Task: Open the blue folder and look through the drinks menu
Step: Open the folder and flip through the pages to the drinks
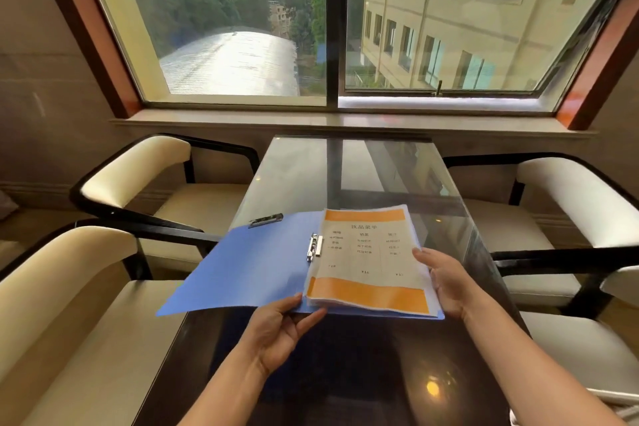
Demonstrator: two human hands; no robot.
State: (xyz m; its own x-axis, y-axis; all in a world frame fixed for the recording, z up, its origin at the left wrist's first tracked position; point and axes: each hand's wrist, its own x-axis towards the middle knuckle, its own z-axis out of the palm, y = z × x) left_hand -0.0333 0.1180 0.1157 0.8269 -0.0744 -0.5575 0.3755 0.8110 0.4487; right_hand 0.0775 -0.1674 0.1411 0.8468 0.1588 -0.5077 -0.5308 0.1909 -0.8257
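Note:
The blue folder (242, 270) lies open above the glass table, its cover spread out to the left. On its right half sits the drinks menu (366, 259), a stack of sheets with orange bands at top and bottom, held by a metal clip (314, 247) at the spine. My left hand (280, 328) pinches the folder's near edge by the spine. My right hand (446, 284) grips the right edge of the folder and menu, thumb on the page.
The glass-topped table (345, 176) runs toward a window sill (345, 121). Cream armchairs stand on both sides: two at left (145, 176) (62, 304), two at right (570, 197) (587, 349). A second metal clip (265, 220) sits on the cover's far edge.

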